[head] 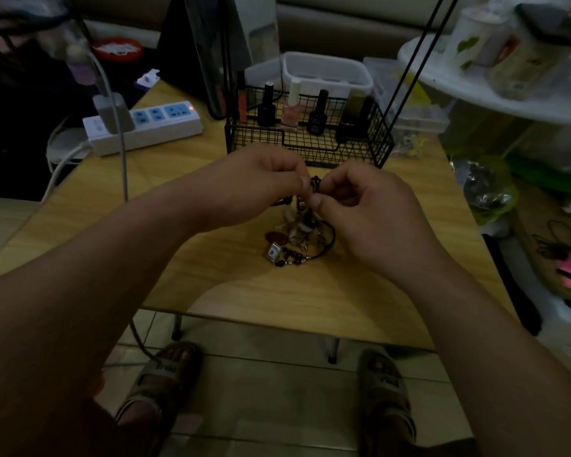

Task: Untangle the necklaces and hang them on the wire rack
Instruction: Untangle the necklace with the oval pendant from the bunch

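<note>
A tangle of dark cord necklaces (297, 242) with beads, pale shell pieces and a silver charm hangs from my fingers down onto the wooden table (244, 291). My left hand (261, 183) and my right hand (360, 206) meet above the heap, and each pinches the dark cords at the top of the tangle. Just behind my hands stands the black wire rack (310, 140), its tall thin rods rising out of view at the top.
Several nail polish bottles (290, 107) stand in the rack's basket. A white power strip (145, 127) with a plugged charger lies at the table's back left. Clear plastic boxes (327, 74) sit behind the rack. A cluttered white shelf (495, 97) stands to the right.
</note>
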Available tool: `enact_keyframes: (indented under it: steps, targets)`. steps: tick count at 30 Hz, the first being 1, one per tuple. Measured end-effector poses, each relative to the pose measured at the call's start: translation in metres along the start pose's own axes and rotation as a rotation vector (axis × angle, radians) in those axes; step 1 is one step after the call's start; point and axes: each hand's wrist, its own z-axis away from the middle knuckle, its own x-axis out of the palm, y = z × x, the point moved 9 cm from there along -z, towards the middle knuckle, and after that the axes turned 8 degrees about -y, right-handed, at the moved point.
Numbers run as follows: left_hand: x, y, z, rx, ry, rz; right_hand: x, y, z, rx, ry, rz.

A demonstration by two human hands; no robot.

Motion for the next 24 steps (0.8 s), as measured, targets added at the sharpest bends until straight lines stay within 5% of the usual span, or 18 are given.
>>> enact_keyframes:
  steps: [16, 24]
  targets:
    - [-0.002, -0.007, 0.002, -0.065, 0.013, -0.027, 0.011, -0.005, -0.001, -0.009, -0.007, 0.010]
    - [-0.001, -0.003, 0.002, -0.019, 0.013, -0.125, 0.008, 0.013, -0.005, 0.160, -0.059, -0.460]
